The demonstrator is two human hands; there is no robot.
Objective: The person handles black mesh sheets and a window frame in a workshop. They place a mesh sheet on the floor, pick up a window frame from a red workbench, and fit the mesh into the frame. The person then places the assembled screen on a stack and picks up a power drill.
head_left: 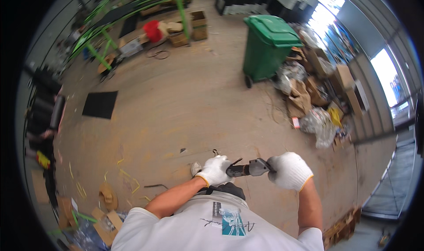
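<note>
A grey and black handheld tool (pixel 256 167), shaped like a small power tool with a narrower dark section, lies crosswise in front of my waist. My left hand (pixel 215 171), in a white knit glove with a yellow cuff, is closed around its black left end. At the other end my right hand (pixel 291 170), gloved the same way, is curled against the grey head and a black part sticking out of it. The glove hides the right fingertips. A small dark hook or loop (pixel 215 152) shows just beyond my left hand. The tool's exact kind cannot be made out.
A green wheeled bin (pixel 269 50) stands ahead to the right, beside heaped cartons and plastic bags (pixel 319 125). A black mat (pixel 100 104) lies left on the brown floor. Green-framed benches (pixel 183 19) stand far left, with boxes beneath. Yellow strips (pixel 130 176) and cartons litter the near left.
</note>
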